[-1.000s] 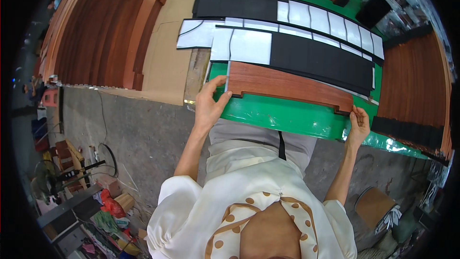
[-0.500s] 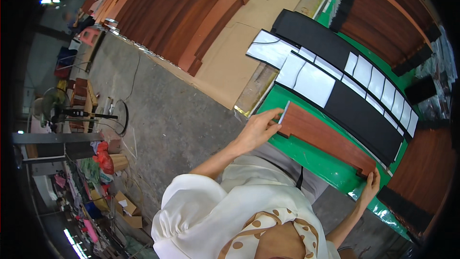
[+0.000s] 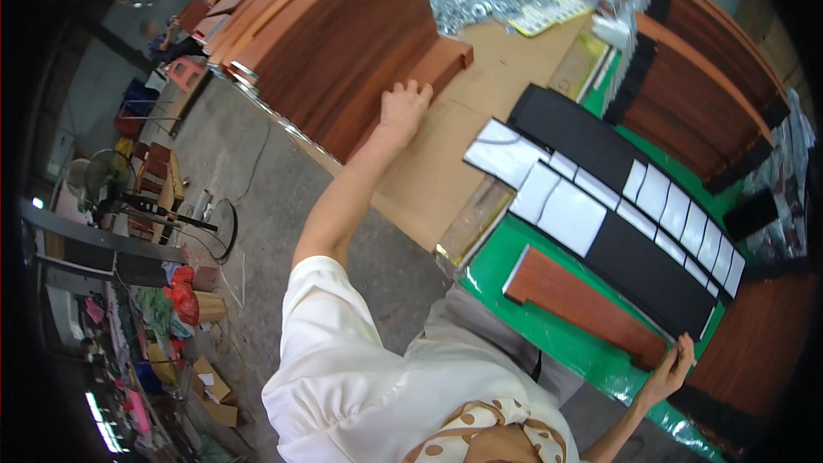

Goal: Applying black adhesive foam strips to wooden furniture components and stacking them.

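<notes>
A reddish-brown wood-grain panel (image 3: 587, 304) with a stepped lower edge lies flat on the green tabletop (image 3: 484, 270) in front of me. By its right end rests my right hand (image 3: 667, 373), fingers extended and seemingly touching the panel's end, not wrapped round it. My left arm stretches forward to a stack of similar brown panels (image 3: 343, 51). There my left hand (image 3: 405, 109) is at the lower stepped part of the nearest panel, its fingers apart and slightly bent. Whether its fingertips touch that panel I cannot tell.
Black strips with white stickers (image 3: 639, 231) lie beyond the loose panel. Small metal parts (image 3: 480, 4) are heaped at the back, beside a yellow-and-white sheet (image 3: 553, 13). More brown panels (image 3: 694, 99) stand at right. A fan (image 3: 103, 184) and a seated person (image 3: 163, 39) are farther left.
My left hand has let go of the panel's left end and moved forward and left to the stack. The panel now lies on the green tabletop; my right hand stays by its right end.
</notes>
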The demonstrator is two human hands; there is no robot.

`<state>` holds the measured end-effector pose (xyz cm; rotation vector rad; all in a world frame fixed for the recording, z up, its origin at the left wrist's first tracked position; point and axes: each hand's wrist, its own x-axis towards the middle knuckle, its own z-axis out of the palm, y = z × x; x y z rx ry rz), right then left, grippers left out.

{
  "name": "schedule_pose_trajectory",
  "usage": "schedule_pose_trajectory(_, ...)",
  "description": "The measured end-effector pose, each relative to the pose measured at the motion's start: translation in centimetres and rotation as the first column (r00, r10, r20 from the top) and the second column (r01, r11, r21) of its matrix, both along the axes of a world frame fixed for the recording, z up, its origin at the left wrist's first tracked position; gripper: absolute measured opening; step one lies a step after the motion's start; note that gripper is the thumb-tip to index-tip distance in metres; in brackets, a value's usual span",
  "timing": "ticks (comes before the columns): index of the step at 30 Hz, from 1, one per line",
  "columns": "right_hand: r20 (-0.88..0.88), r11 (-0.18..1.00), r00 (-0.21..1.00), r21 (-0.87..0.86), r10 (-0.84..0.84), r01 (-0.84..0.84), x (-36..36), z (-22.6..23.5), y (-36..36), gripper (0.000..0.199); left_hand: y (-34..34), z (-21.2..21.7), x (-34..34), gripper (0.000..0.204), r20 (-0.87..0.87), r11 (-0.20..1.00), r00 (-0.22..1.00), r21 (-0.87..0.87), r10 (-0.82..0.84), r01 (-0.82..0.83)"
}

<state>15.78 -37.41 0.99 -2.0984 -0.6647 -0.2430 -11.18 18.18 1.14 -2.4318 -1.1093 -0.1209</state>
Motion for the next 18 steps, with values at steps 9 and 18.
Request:
schedule_pose_trajectory(9, -0.065, 0.996, 0.994, 0.028, 0.091, -0.09, -0.8, 0.6, 1.3, 0.016, 2.2, 4.6, -0.9, 0.039, -0.043, 0.914, 0.997, -0.404, -0.065, 0.042)
schedule_pose_trajectory(18, -0.096, 0.979, 0.977, 0.089, 0.191, -0.182, -1.8, 0.5, 2.1, 0.012, 3.2, 6.8, 1.4, 0.014, -0.705, 0.88, 0.61, -0.039, -0.36, 0.474)
